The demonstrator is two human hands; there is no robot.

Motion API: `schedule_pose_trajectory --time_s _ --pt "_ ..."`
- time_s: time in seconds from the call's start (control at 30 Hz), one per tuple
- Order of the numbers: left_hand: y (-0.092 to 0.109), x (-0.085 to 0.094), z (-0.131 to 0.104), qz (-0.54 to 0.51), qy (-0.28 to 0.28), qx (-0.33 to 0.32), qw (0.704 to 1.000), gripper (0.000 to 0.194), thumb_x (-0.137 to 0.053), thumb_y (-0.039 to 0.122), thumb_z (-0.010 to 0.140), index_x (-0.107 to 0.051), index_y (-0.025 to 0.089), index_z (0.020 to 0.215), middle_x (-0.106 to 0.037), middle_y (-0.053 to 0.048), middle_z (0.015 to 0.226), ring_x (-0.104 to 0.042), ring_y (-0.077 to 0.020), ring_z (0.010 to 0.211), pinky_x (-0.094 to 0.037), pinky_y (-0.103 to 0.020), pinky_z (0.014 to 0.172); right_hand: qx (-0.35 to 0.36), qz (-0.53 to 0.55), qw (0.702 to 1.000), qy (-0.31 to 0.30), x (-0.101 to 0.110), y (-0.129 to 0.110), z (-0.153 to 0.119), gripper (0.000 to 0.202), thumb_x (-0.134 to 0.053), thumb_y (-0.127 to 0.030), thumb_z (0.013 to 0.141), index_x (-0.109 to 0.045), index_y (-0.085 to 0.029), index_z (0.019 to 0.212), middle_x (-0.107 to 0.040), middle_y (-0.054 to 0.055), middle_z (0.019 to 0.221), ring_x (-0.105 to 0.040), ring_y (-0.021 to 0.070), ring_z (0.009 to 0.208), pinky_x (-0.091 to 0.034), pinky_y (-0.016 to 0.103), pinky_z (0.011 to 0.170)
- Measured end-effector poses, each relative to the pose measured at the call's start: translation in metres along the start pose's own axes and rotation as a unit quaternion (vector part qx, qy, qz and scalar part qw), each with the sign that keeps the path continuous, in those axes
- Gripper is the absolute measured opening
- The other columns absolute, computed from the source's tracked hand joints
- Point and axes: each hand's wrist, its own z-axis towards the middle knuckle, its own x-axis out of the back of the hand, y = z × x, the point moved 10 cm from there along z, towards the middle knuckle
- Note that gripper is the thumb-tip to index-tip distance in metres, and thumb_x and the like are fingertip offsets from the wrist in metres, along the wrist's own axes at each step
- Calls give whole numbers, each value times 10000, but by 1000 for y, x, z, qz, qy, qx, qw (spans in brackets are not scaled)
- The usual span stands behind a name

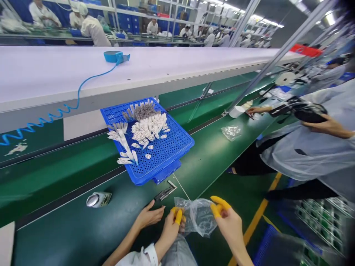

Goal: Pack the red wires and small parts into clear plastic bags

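Note:
A clear plastic bag [200, 218] is stretched between my two hands over the bench's front edge. My left hand [171, 226], with yellow finger cots, pinches the bag's left side. My right hand [229, 223], also in yellow finger cots, grips the right edge; one of its fingers is raised. Just left of my left hand, another person's bare hand [151, 216] reaches in over the bench, fingers apart. Beyond that hand lies a dark, narrow tool with a light end [165, 193], its kind unclear.
A blue perforated tray [177, 146] holds many small white and grey parts [149, 127]. A metal can [98, 200] lies on the green bench [69, 225]. Farther right are another plastic bag [232, 132] and a co-worker [307, 129]. A blue coiled cord [79, 92] hangs from the white shelf [172, 62].

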Motion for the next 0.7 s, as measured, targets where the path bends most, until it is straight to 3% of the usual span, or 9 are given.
schedule_pose_trajectory --time_s 0.07,0.13,0.2,0.3,0.4,0.47,0.57,0.63,0.7 --pt "5 2 -3 116 54 -33 991 330 -502 393 870 -550 174 1112 -585 -87 1119 -580 -199 974 -504 -417 837 43 -36 998 -37 -1 -8 20 464 -650 -487 556 -725 -138 852 -567 8 530 -479 145 469 -413 270 470" --pt "9 -5 -2 233 118 -64 963 353 -492 381 876 -520 177 1164 -540 -93 1196 -546 -220 1048 -472 -447 886 83 -77 991 -65 4 -12 43 492 -610 -520 590 -728 -114 841 -579 28 529 -502 157 465 -431 275 460" --pt "15 -19 6 331 185 -90 921 405 -501 370 872 -469 185 1231 -463 -103 1296 -475 -257 1154 -398 -503 965 112 -104 985 -77 17 -11 70 516 -595 -528 596 -729 -100 851 -596 43 536 -519 164 461 -442 274 447" --pt "23 -42 23 451 273 -103 844 639 -605 336 803 -335 141 1348 -344 -164 1391 -309 -345 1278 -232 -581 1049 134 -116 980 -91 38 -4 105 498 -600 -527 573 -726 -108 812 -610 48 536 -533 171 451 -439 262 411" --pt "32 -58 40 537 316 -95 776 805 -680 285 736 -259 103 1398 -306 -216 1413 -262 -394 1285 -177 -594 1059 133 -129 977 -108 52 12 132 436 -606 -516 585 -719 -148 792 -601 28 511 -549 171 451 -451 248 416" --pt "37 -62 50 577 322 -86 746 766 -683 283 734 -301 198 1393 -316 -168 1427 -300 -381 1271 -215 -591 1046 127 -136 974 -125 57 26 147 382 -626 -503 576 -714 -181 761 -608 20 505 -567 175 456 -471 245 435" --pt "39 -59 66 602 313 -69 732 629 -663 310 756 -403 321 1328 -444 -86 1351 -388 -323 1234 -328 -534 1013 88 -153 974 -145 60 53 168 287 -679 -478 459 -657 -208 552 -630 39 496 -591 202 450 -471 253 392" --pt "38 -53 72 592 307 -60 743 569 -656 325 763 -452 284 1293 -514 -77 1276 -420 -293 1218 -374 -487 998 51 -160 975 -147 63 67 178 270 -688 -458 420 -628 -208 501 -653 56 519 -612 223 473 -474 258 380" --pt "39 -49 74 562 310 -60 764 522 -643 348 769 -492 215 1250 -523 -90 1262 -401 -283 1242 -375 -457 1011 19 -139 979 -150 65 72 179 303 -691 -454 431 -663 -192 579 -672 63 553 -634 235 514 -502 264 421"
